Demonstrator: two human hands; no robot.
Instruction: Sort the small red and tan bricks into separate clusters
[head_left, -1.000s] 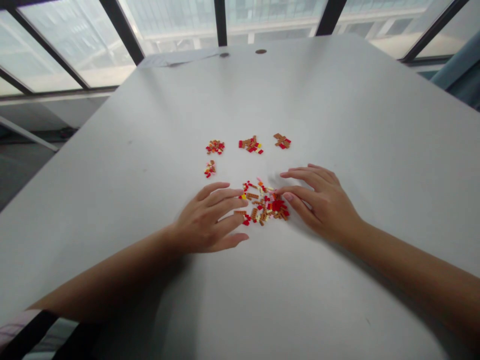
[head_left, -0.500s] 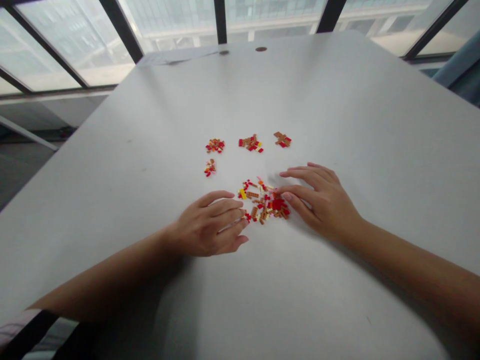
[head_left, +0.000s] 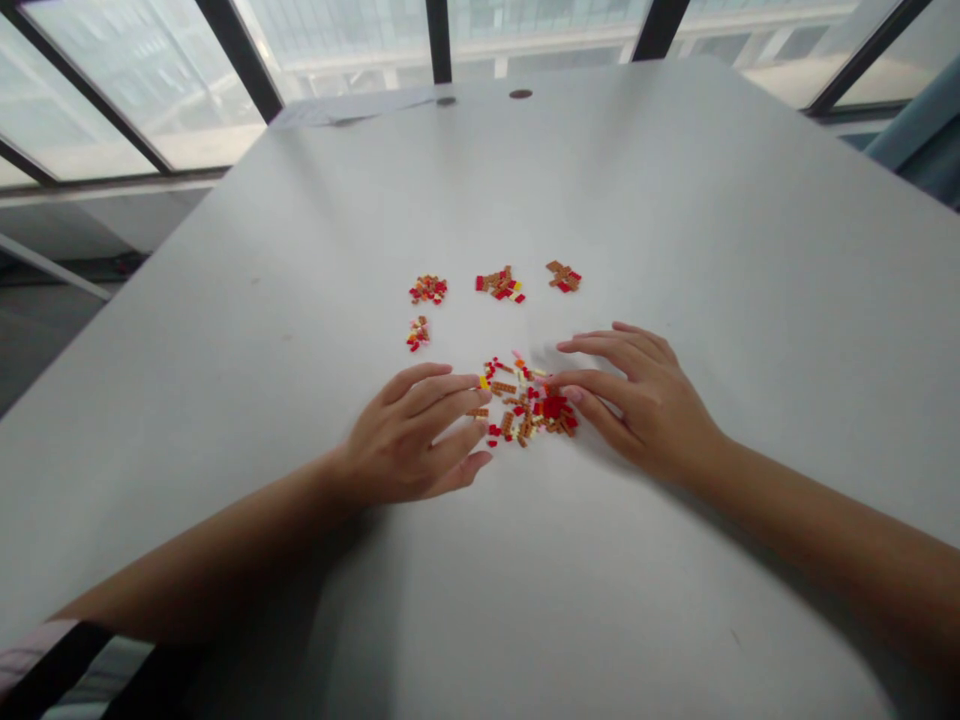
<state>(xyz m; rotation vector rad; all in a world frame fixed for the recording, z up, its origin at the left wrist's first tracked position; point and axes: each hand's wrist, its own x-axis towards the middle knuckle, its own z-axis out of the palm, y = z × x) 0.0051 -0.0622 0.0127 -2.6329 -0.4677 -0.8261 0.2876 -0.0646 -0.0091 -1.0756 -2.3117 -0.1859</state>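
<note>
A person's two bare hands frame a loose pile of small toy bricks (head_left: 536, 408), mostly red, brown and cream, spread on a white bench (head_left: 480, 600). The left hand (head_left: 416, 435) is open, palm down and fingers parted, its fingertips over the pile's left edge beside a yellow brick (head_left: 484, 383) and a brown brick (head_left: 478, 412); it appears to grip nothing. At the pile's right edge, the right hand (head_left: 637, 395) is half-curled, thumb and forefinger close together near a cluster of red bricks (head_left: 553, 407); whether they pinch a piece cannot be told.

Beyond, three smaller groups line up from left to right: a mixed heap (head_left: 428, 290), a red-and-brown group (head_left: 500, 284) and a mostly brown group (head_left: 564, 277). A smaller heap (head_left: 418, 333) lies on the near side of the leftmost. Windows (head_left: 352, 40) rise behind the bench's far edge.
</note>
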